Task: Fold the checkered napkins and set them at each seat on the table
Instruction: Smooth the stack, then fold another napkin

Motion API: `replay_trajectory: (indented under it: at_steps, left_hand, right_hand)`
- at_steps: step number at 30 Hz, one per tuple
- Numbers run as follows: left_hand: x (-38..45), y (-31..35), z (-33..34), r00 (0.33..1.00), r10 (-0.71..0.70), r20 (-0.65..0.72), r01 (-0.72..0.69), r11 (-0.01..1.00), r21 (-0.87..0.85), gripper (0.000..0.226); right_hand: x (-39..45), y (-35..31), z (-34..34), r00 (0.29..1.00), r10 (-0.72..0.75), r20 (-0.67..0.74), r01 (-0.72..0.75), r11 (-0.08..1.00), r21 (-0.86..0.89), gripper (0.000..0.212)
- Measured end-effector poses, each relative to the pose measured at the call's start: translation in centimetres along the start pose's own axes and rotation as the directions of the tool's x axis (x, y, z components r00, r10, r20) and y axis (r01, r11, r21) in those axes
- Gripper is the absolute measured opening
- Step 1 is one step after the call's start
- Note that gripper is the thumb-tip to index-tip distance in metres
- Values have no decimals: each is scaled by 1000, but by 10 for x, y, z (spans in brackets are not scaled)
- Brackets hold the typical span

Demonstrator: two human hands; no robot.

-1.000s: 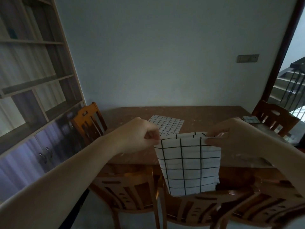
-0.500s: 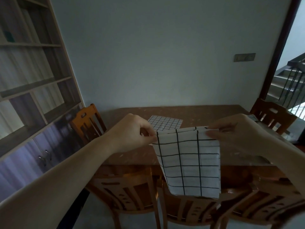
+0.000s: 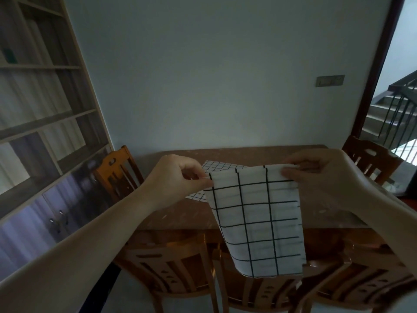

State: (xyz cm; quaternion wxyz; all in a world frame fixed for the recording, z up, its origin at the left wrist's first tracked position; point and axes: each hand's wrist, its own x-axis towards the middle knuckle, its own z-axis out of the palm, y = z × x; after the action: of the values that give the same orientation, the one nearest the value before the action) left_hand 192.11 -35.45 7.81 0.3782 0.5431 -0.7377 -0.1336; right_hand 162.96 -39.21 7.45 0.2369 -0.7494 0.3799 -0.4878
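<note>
We hold the white cloth napkin with the black grid lines (image 3: 255,222) up in the air at the centre of the frame, pinched by its two top corners so that it hangs flat and the layers fall even — a sensible way, we judge, to line up the edges before another fold or before laying it down. Its top edge appears doubled, so it looks already folded once. It hangs in front of the brown wooden table (image 3: 180,213), clear of the top, its lower edge down over the backs of the wooden chairs (image 3: 178,265) at the bottom of the frame.

Our left hand (image 3: 173,179) comes in from the lower left, arm stretched forward, fingers curled with the thumb and forefinger nipping the left corner. Our right hand (image 3: 320,175) reaches in from the right edge, knuckles up, fingertips closed on the right corner — both hands level, the cloth taut between them.

Behind the hanging napkin, a second checkered napkin with a finer grid (image 3: 222,167) lies flat on the table toward its far side, partly hidden by our left hand and the held cloth.
</note>
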Motion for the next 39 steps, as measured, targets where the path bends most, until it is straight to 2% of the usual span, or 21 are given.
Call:
replay_trajectory:
  at_steps: [4, 7, 12, 18, 23, 26, 29, 30, 32, 34, 37, 39]
  left_hand:
    - [0, 3, 3, 994, -66, -91, 45, 976, -214, 10]
    - [1, 6, 4, 990, -125, -64, 97, 939, -330, 25]
    - [2, 9, 8, 969, -243, -30, 199, 852, -485, 7]
    - [2, 7, 9, 963, -267, -15, 205, 774, -598, 4]
    - [0, 2, 11, 963, -270, -9, 193, 713, -674, 28]
    - [-1, 3, 14, 963, -268, -25, 176, 696, -696, 32]
    - [1, 7, 19, 967, -250, -38, 161, 724, -671, 23]
    - [2, 10, 21, 969, -244, -36, 160, 730, -664, 17]
    - [4, 16, 26, 977, -209, -28, 142, 751, -645, 3]
    - [4, 21, 29, 986, -165, -15, 119, 768, -630, 6]
    - [2, 21, 27, 992, -123, 13, 104, 767, -633, 6]
    - [0, 18, 26, 993, -113, 18, 97, 748, -657, 2]
  right_hand:
    - [2, -4, -2, 1000, 13, -27, -12, 999, 34, 16]
    - [4, -5, -1, 999, 37, -35, -34, 996, 79, 18]
    - [5, -9, -2, 999, 48, -20, -44, 990, 137, 22]
    - [3, -15, -3, 999, 40, 11, -41, 986, 164, 25]
    - [4, -13, -2, 999, 41, -1, -40, 990, 132, 22]
    - [4, -10, -5, 996, 30, 78, -35, 998, 59, 14]
    - [5, -13, 2, 989, 3, 145, 18, 989, -147, 3]
    - [6, -18, 8, 985, -12, 172, 52, 971, -233, 8]
    - [8, -26, 24, 965, -27, 262, 121, 929, -350, 32]
    - [10, -33, 38, 941, -58, 332, 188, 907, -376, 52]
    - [9, -33, 48, 911, -147, 386, 300, 877, -375, 43]
    - [7, -31, 51, 908, -187, 376, 317, 892, -322, 36]
